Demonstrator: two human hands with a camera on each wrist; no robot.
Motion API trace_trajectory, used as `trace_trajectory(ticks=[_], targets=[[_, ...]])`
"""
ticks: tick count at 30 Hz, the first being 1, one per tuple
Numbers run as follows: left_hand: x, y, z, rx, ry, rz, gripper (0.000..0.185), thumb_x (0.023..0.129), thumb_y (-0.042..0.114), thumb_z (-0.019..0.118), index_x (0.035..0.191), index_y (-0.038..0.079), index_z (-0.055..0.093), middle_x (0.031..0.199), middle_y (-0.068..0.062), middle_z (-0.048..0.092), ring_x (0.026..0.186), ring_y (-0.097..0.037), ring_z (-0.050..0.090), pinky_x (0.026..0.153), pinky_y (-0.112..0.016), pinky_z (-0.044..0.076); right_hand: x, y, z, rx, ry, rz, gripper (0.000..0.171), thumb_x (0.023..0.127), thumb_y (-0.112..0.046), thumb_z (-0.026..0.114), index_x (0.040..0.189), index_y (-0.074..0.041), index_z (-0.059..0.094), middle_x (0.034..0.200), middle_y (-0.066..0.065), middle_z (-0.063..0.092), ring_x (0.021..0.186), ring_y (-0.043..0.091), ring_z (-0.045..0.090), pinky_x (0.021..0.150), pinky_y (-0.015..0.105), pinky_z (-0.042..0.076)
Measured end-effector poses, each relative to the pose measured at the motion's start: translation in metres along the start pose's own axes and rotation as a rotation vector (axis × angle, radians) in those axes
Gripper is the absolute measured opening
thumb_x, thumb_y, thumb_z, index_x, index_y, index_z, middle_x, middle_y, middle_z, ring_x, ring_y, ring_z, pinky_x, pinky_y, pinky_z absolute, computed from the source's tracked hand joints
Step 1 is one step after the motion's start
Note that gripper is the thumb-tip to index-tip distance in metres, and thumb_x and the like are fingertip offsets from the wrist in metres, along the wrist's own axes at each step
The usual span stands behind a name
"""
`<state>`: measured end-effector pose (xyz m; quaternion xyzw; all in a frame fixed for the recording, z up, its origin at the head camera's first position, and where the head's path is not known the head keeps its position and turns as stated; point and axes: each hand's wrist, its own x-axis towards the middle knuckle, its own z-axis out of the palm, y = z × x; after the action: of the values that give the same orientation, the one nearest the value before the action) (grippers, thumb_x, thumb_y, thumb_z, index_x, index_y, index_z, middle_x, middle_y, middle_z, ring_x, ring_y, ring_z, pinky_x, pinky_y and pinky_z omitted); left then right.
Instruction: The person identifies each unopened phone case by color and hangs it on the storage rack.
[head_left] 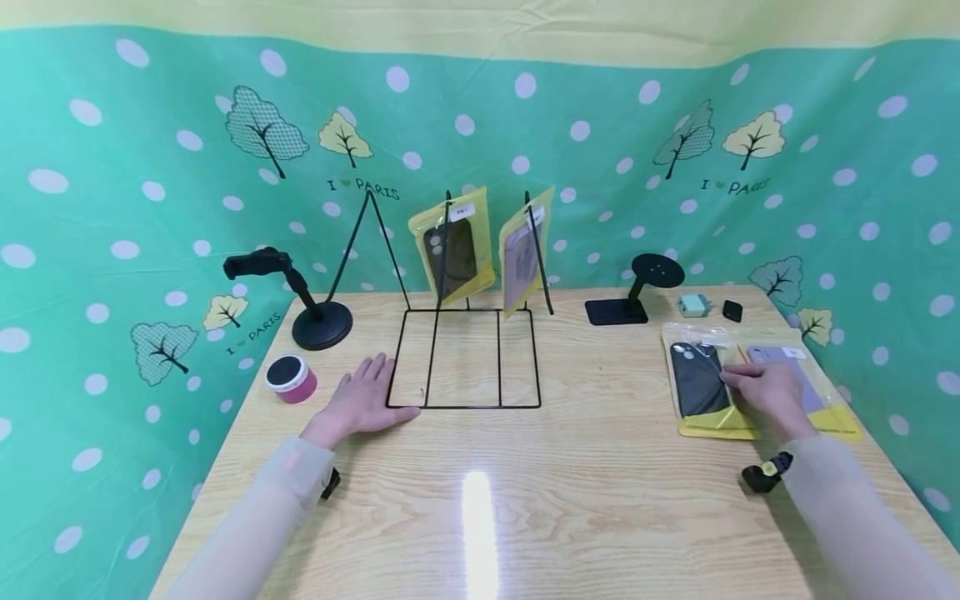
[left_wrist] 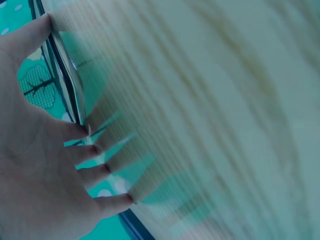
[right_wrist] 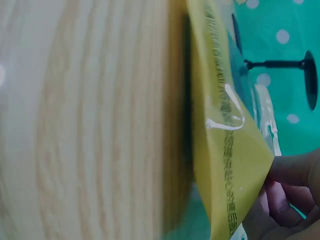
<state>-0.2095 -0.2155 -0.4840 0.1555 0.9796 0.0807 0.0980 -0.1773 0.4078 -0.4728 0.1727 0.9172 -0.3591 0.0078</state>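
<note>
Four pouches in play, two dark, two lilac! Taking the head view as a clock, one dark pouch (head_left: 461, 267) and one lilac pouch (head_left: 517, 262) stand at twelve in the single wire rack (head_left: 480, 407). The other two lie between three and four: a flat dark pouch (head_left: 699, 383) and, beside it, a flat lilac pouch (head_left: 813, 383). And there's the right hand (head_left: 768, 392), its grip closed to a pinch on the flat dark one's edge! Over at eight, the left hand (head_left: 362, 402) lies spread wide, grasping nothing, thumb at the rack's near-left corner. Two black stands: a jointed stand (head_left: 322, 325) at nine, a round-headed stand (head_left: 617, 312) at three. One pink jar (head_left: 292, 382), one plug (head_left: 693, 306), one small black piece (head_left: 732, 311). Beneath everything, a pale wood-grain desk (head_left: 600, 500) catches one bright glare strip; behind, teal dotted cloth (head_left: 420, 108) hangs, printed with trees and "PARIS".
</note>
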Motion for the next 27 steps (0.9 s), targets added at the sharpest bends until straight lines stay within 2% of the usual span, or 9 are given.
trace_trajectory(ticks=[2,4,7,16,23,27], targets=[[0.0,-0.001,0.001,-0.001,-0.003,-0.002,0.11,0.079,0.075,0.051,0.15,-0.003,0.02,0.154,-0.025,0.016,0.138,-0.044,0.015,0.103,-0.065,0.019,-0.005,-0.005,0.002,0.041,-0.005,-0.031,0.039,0.093,-0.024,0.063,0.12,0.005,0.064,0.121,0.027,0.058,0.094,0.022,0.065,0.073,0.028,0.051],[-0.001,-0.003,0.002,-0.001,-0.003,-0.005,0.11,0.079,0.076,0.051,0.15,-0.003,0.02,0.154,-0.025,0.016,0.138,-0.044,0.015,0.103,-0.065,0.019,-0.01,-0.013,0.003,0.087,-0.011,-0.069,0.039,0.093,-0.022,0.064,0.121,0.005,0.063,0.119,0.027,0.059,0.081,0.011,0.067,0.064,0.021,0.052],[-0.001,-0.004,0.002,-0.003,-0.001,-0.008,0.111,0.079,0.076,0.051,0.15,-0.003,0.02,0.154,-0.025,0.016,0.139,-0.043,0.015,0.103,-0.066,0.018,-0.018,-0.028,0.006,0.118,-0.001,-0.126,0.039,0.093,-0.023,0.065,0.121,0.004,0.063,0.116,0.027,0.06,0.074,0.004,0.066,0.063,0.019,0.052],[0.001,-0.001,0.0,-0.008,0.007,-0.002,0.11,0.079,0.075,0.051,0.15,-0.003,0.02,0.154,-0.025,0.016,0.138,-0.044,0.015,0.103,-0.066,0.018,-0.045,-0.079,0.013,0.154,0.033,-0.274,0.038,0.091,-0.025,0.068,0.117,0.003,0.066,0.103,0.023,0.067,0.075,0.009,0.067,0.064,0.025,0.054],[0.0,-0.001,0.001,-0.016,-0.01,-0.008,0.111,0.078,0.076,0.051,0.15,-0.002,0.019,0.154,-0.024,0.015,0.139,-0.043,0.014,0.103,-0.065,0.017,-0.064,-0.108,0.032,0.227,0.065,-0.41,0.025,0.087,-0.014,0.072,0.105,0.004,0.071,0.092,0.019,0.07,0.069,0.008,0.066,0.06,0.023,0.054],[0.002,-0.001,0.001,-0.014,-0.004,-0.007,0.113,0.078,0.078,0.049,0.15,-0.003,0.019,0.154,-0.025,0.015,0.139,-0.044,0.014,0.103,-0.066,0.017,-0.072,-0.122,0.043,0.221,0.089,-0.489,0.02,0.085,-0.011,0.074,0.1,0.001,0.073,0.086,0.014,0.071,0.065,0.013,0.067,0.056,0.024,0.053]])
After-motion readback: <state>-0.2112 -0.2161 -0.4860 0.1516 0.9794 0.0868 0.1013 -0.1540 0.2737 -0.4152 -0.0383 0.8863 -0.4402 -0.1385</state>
